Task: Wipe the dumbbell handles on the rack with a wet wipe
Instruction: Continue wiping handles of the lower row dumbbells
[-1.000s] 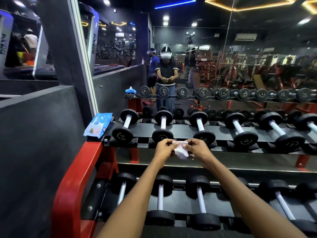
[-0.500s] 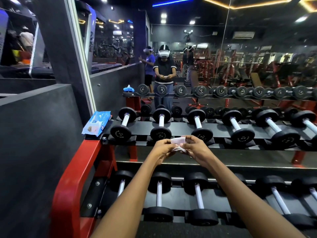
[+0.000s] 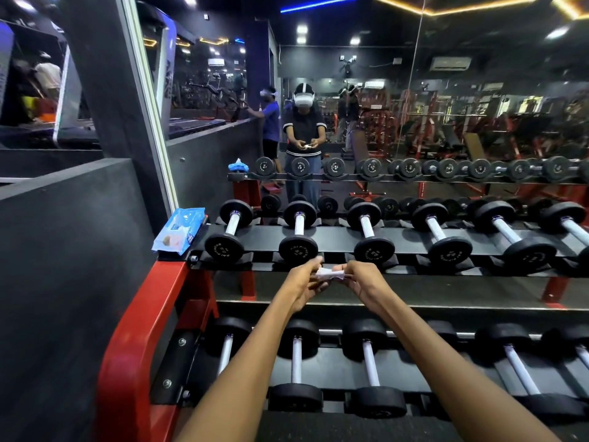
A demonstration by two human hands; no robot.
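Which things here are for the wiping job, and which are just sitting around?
For the job: wet wipe, held by left hand and right hand; dumbbells; rack; wipes pack.

Just there: mirror, treadmill.

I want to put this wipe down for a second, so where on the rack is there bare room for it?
Both hands, left hand and right hand, hold the wet wipe. Right below them a bare dark ledge runs between the upper and lower rows. Free strips of upper shelf lie between neighbouring dumbbell handles. The left end is crowded by the wipes pack.
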